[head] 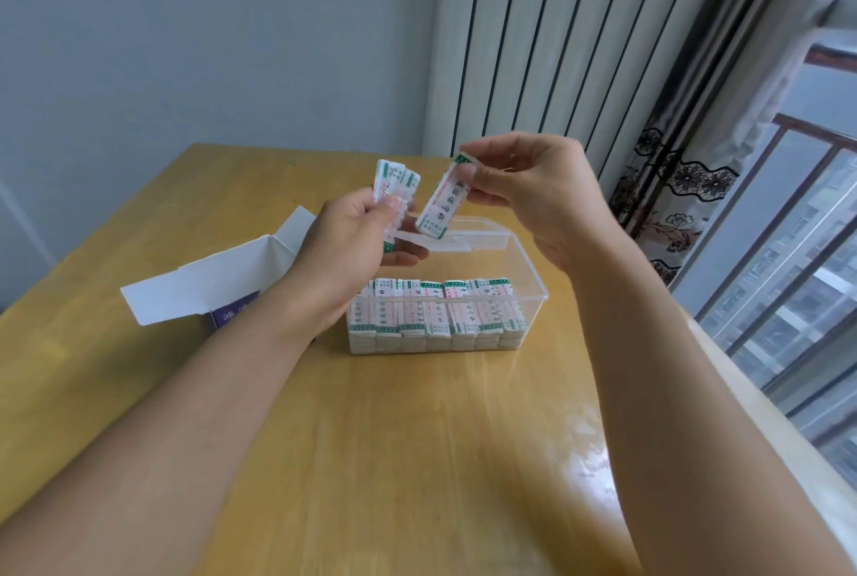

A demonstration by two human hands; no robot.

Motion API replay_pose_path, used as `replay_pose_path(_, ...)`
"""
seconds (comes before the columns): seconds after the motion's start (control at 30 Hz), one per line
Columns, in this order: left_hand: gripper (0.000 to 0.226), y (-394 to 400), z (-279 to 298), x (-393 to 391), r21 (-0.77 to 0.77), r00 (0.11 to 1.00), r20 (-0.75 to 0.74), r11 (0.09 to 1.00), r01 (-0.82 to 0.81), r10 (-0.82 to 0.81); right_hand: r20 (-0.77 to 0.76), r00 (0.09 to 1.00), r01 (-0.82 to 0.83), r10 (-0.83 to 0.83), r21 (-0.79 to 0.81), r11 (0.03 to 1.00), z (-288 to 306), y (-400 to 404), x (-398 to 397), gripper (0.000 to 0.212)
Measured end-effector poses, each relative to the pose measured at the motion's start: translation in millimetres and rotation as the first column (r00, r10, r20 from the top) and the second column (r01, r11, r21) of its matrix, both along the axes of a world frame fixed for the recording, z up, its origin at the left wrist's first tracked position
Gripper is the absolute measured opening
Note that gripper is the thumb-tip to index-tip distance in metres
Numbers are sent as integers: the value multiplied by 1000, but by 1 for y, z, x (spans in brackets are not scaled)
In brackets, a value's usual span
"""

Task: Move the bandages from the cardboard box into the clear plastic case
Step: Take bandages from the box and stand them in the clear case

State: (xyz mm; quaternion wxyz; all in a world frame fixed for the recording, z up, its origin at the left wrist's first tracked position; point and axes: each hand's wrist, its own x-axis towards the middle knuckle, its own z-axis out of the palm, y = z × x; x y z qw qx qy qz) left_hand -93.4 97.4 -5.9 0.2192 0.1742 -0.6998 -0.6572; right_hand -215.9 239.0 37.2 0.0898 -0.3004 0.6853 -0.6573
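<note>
A clear plastic case [528,269] stands mid-table, with rows of white, green-edged bandages [436,313] stacked along its near side. Above its far left corner, my left hand [352,246] grips a small bunch of bandages [394,181], fanned upward. My right hand [533,195] pinches the top end of a single bandage stack [443,204], which hangs tilted above the case's far rim. The open cardboard box [218,283], white inside and purple outside, lies to the left, partly hidden behind my left forearm.
The wooden table [417,436] stretches toward me. A grey wall is behind it, a striped panel and patterned curtain [672,186] stand at the right, and a window with railings [797,297] runs along the table's right edge.
</note>
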Motion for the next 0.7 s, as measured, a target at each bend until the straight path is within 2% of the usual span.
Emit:
replay_pose_path(0.07,28,-3,-4,-4,-127,994,-57,987,-102,96,-5,999,-31,31,106,994,1,8,-6,11)
replay_pose_path(0.17,28,-6,-9,-7,-142,988,-86,980,-138,127,-50,994,-69,98,410,910,-10,9,-7,9)
replay_pose_path(0.23,28,-7,-12,-8,-126,989,-83,983,-134,124,-52,989,-90,136,517,851,-19,2,-5,9)
replay_pose_path(0.4,28,-8,-15,-10,-92,989,-72,986,-137,131,-41,982,-123,184,601,790,-32,-9,-8,13)
replay_pose_path(0.7,28,-8,-15,-10,-90,993,-54,990,-111,107,-18,979,-142,203,652,745,-45,-15,-12,17)
